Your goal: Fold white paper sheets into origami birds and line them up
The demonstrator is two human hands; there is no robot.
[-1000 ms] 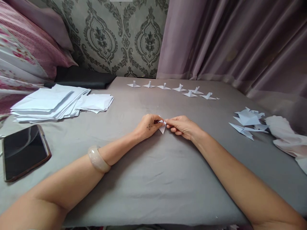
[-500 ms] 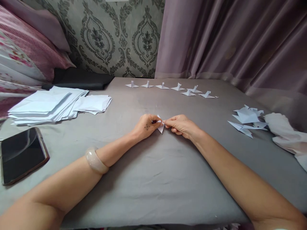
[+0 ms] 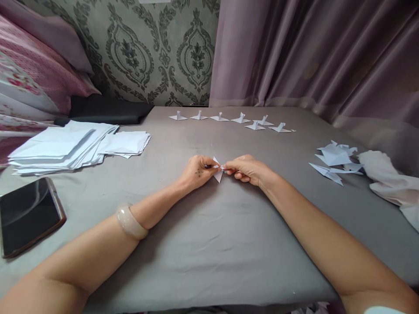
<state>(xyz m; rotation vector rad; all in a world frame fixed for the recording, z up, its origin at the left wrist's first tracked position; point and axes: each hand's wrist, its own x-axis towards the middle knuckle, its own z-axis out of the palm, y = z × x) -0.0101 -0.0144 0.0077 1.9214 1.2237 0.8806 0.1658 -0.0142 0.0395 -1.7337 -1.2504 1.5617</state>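
Note:
Between my hands, just above the grey cloth, is a small folded white paper piece (image 3: pixel 218 176) with pointed ends. My left hand (image 3: pixel 198 171) pinches it from the left, fingertips closed on its middle. From the right, my right hand (image 3: pixel 246 169) grips its narrow tip between thumb and forefinger, the other fingers curled. The fingers cover much of the paper, so its full shape is hidden. Farther back stand several similar folded paper figures (image 3: pixel 220 117) in a row, each with flat points and an upright part.
A stack of white paper sheets (image 3: pixel 42 144) and a smaller paper pile (image 3: pixel 126 144) lie on the left. Nearer is a phone (image 3: pixel 31 218). To the right are folded paper birds (image 3: pixel 335 155) beside a pale cloth (image 3: pixel 384 174). A black folded item (image 3: pixel 108 111) lies at the back left.
Both hands keep their pinch on the folded paper, with only slight finger movement at its tip. The whole view has shifted a little.

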